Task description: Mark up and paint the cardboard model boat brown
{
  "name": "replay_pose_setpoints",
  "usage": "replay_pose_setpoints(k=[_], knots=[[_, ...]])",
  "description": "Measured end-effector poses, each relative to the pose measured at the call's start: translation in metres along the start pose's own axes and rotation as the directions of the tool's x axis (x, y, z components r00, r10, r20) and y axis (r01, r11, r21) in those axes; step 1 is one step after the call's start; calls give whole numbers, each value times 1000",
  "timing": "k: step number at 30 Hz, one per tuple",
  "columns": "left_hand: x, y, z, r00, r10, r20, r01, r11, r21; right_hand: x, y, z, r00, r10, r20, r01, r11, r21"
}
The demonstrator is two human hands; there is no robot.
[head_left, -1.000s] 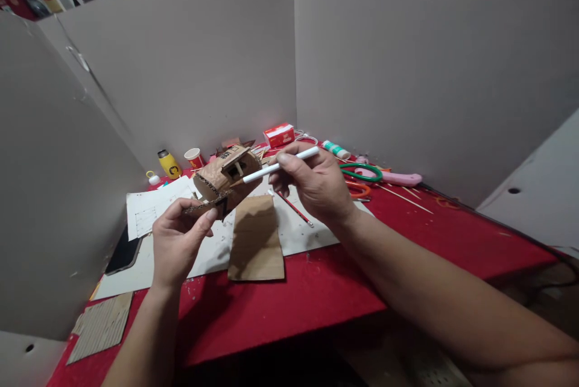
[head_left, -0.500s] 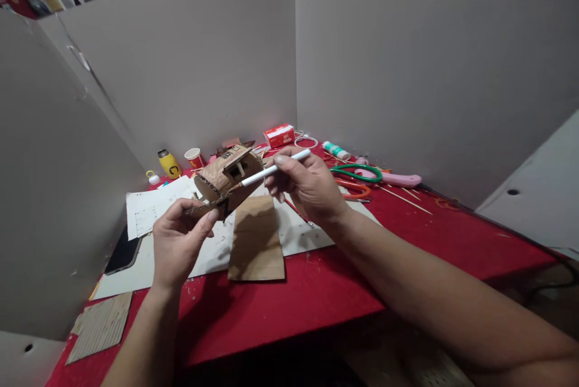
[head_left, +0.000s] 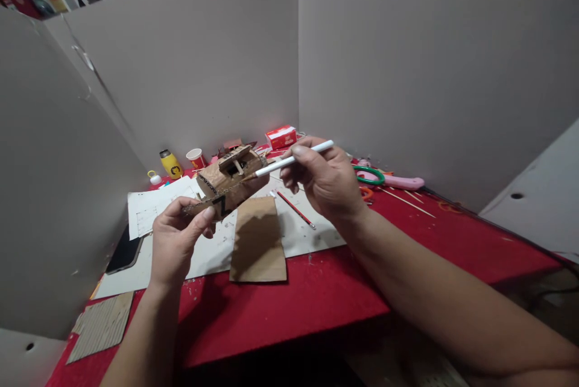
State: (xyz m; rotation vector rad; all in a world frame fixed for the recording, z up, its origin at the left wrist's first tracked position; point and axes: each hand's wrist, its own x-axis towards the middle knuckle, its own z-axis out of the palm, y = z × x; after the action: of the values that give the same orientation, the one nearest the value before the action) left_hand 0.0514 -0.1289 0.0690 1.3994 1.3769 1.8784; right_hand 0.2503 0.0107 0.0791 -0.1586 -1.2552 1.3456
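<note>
At the far left of the red table (head_left: 316, 296) lies a corrugated cardboard offcut (head_left: 102, 327), with a dark phone (head_left: 123, 251) beyond it and printed white sheets (head_left: 149, 212) whose markings are too small to read. The left hand (head_left: 174, 245) holds a cardboard model (head_left: 228, 181) above the sheets, thumb and fingers pinched on its lower edge. The model appears largely assembled: body closed, a raised piece on top; a black mark resembling "Z" shows on its side. A flat brown cardboard panel (head_left: 257, 242) lies uncut beneath. The right hand (head_left: 325, 182) grips a white pen (head_left: 289, 162), fingers closed round it, tip touching the model. Marking seems unfinished. Behind stand a yellow bottle (head_left: 170, 164), a paper cup (head_left: 195, 158) and a red box (head_left: 280, 136), lettering illegible.
</note>
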Motion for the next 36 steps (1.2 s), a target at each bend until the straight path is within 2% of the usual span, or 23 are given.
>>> replay_pose_setpoints(k=[3, 8, 13, 17, 21, 33, 36], knots=[[0, -1, 0, 1000, -11, -2, 11, 1000, 8, 0, 2, 0, 999, 3, 35, -3, 1000, -19], [0, -3, -1, 1000, 0, 14, 0, 1000, -4, 5, 3, -4, 998, -24, -60, 24, 1000, 0], [0, -1, 1, 1000, -6, 22, 6, 1000, -4, 3, 6, 0, 999, 49, 23, -50, 999, 15], [0, 0, 2, 1000, -1, 26, 1, 1000, 8, 3, 8, -1, 1000, 29, -8, -29, 999, 21], [-1, 0, 1, 1000, -9, 17, 9, 1000, 17, 3, 8, -1, 998, 52, 40, -52, 999, 10], [0, 0, 2, 1000, 3, 3, -3, 999, 41, 1, 9, 2, 998, 57, 30, -59, 996, 68], [0, 0, 3, 1000, 6, -2, -6, 999, 51, 1, 9, 2, 994, 82, 71, -87, 995, 58]])
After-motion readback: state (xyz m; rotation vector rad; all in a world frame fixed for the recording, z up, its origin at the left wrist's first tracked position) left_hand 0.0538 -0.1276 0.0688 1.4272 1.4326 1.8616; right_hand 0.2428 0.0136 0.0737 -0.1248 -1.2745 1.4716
